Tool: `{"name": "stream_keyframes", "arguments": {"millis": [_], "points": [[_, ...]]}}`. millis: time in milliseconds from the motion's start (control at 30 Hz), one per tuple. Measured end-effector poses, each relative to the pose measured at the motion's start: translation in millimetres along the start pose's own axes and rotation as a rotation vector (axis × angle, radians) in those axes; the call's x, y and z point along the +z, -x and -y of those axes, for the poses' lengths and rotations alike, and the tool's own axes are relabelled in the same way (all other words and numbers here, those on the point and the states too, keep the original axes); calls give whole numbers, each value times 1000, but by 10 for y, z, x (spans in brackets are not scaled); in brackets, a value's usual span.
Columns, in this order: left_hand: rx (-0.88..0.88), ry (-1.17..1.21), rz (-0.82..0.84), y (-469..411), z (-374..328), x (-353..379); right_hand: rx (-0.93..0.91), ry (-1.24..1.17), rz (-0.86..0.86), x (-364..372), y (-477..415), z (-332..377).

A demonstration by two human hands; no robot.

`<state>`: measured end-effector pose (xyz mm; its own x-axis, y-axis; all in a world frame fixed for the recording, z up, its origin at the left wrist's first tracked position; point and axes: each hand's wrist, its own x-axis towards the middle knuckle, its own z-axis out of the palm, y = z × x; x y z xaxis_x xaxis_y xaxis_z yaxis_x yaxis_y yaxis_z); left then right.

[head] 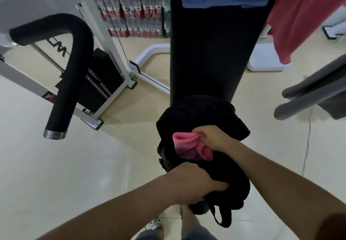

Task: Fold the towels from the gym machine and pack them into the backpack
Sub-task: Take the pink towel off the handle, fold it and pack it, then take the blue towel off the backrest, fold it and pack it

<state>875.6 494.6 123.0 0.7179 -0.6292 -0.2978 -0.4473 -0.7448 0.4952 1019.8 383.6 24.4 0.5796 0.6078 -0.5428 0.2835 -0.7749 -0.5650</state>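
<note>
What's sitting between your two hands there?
In the head view, the pink towel, partly inside the black backpack, lies between the left hand and the right hand, which grips it.

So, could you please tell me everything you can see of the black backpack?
The black backpack looks like soft, limp fabric, slumped at the near end of the black padded bench. Its top gapes open, the flap folded back. A pink towel is partly stuffed into the opening, gripped by the right hand. The left hand grips its near side. A thin strap loop dangles below.
</note>
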Motion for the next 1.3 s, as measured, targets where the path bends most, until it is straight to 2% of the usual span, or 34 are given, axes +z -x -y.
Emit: {"name": "stream_keyframes", "arguments": {"millis": [100, 200, 400, 500, 567, 633, 733, 833, 967, 1067, 1167, 1300], "points": [[54, -79, -79, -81, 101, -118, 68, 124, -130, 108, -226, -116], [1, -62, -77, -145, 208, -145, 126, 103, -223, 34, -254, -164], [-163, -55, -134, -303, 381, -235, 101, -262, 74, -496, 257, -32], [-238, -101, -228, -331, 499, -302, 160, -460, 138, -825, 642, 59], [-341, -130, -273, -390, 579, -361, 105, -495, 120, -917, 804, 95], [-453, -159, -311, -471, 649, -430, 88, -326, -34, -895, 837, 131], [-578, -21, -316, -522, 715, -577, 150, -8, -381, -839, 780, 232], [-543, 120, -234, -411, 752, -723, 208, 229, -559, -823, 812, 367], [-497, 201, -290, -184, 882, -1003, 258, 135, -580, -882, 826, 503], [-486, 218, -495, -112, 944, -1414, 198, -40, -726, -1246, 806, 676], [-457, 228, -719, -165, 955, -1942, 62, -180, -866, -1805, 755, 944], [-462, 231, -948, -397, 1041, -2523, -65, -240, -1026, -2557, 640, 1293]]}}
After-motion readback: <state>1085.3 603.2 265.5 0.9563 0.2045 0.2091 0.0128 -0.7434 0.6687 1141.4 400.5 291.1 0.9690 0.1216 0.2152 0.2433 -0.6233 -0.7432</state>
